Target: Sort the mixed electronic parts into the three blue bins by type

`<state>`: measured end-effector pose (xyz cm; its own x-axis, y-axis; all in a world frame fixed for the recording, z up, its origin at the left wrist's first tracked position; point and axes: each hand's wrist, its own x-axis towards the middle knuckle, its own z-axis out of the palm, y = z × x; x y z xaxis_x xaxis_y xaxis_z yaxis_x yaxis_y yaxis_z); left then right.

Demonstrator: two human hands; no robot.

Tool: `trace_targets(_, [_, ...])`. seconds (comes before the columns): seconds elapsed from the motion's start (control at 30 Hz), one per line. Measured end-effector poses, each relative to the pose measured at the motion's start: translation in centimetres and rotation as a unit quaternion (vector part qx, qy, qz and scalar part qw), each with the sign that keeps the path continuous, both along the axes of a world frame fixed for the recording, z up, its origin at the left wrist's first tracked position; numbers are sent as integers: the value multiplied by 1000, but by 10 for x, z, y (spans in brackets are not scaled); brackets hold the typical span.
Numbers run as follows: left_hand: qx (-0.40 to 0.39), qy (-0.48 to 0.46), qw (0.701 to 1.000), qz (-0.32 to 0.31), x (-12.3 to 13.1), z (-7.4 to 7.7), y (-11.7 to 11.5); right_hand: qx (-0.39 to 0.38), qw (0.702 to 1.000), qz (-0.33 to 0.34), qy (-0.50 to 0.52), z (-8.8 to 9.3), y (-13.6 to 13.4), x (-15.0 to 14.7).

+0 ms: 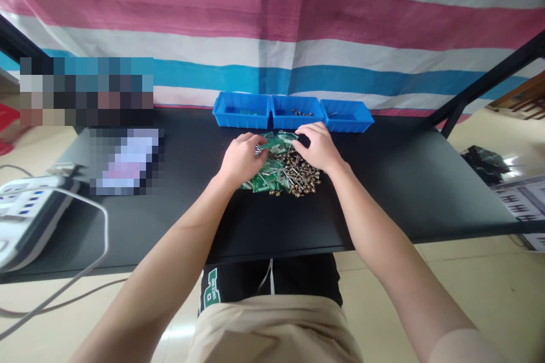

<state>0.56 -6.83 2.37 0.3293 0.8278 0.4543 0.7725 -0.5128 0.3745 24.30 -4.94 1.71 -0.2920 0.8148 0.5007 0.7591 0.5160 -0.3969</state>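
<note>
Both of my hands are at a pile of small parts on the black tabletop. Green translucent plastic pieces (264, 180) make up its left and back. Bronze-headed metal pins (303, 177) with silver shanks lie heaped on its right. My left hand (243, 160) is at the pile's left side, fingers curled, with small silver pieces (258, 150) showing between thumb and forefinger. At the back right, my right hand (318, 146) curves over the pile. Its thumb and forefinger are apart beside a green piece, and its other fingers are partly hidden.
Three blue bins stand in a row behind the pile: a left bin (242, 119), a middle bin (293, 121) and a right bin (348, 123). A few small parts lie inside them. A white power strip (29, 210) with a cable sits at left, near a blurred-out object (130, 159).
</note>
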Motion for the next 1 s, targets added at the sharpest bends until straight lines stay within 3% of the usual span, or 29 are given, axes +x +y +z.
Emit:
trace_targets(0.33, [-61, 25, 996, -57, 6, -6, 0, -71, 990, 113, -35, 4, -12, -14])
trace_targets(0.43, [-76, 37, 995, -60, 5, -7, 0, -74, 990, 116, -22, 11, -14, -12])
trace_targets(0.57, [-79, 38, 994, -62, 5, -6, 0, -138, 982, 124, -43, 18, -17, -10])
trace_targets(1.0, [-91, 57, 993, -53, 8, -1, -3, -179, 977, 92, -75, 16, -17, -17])
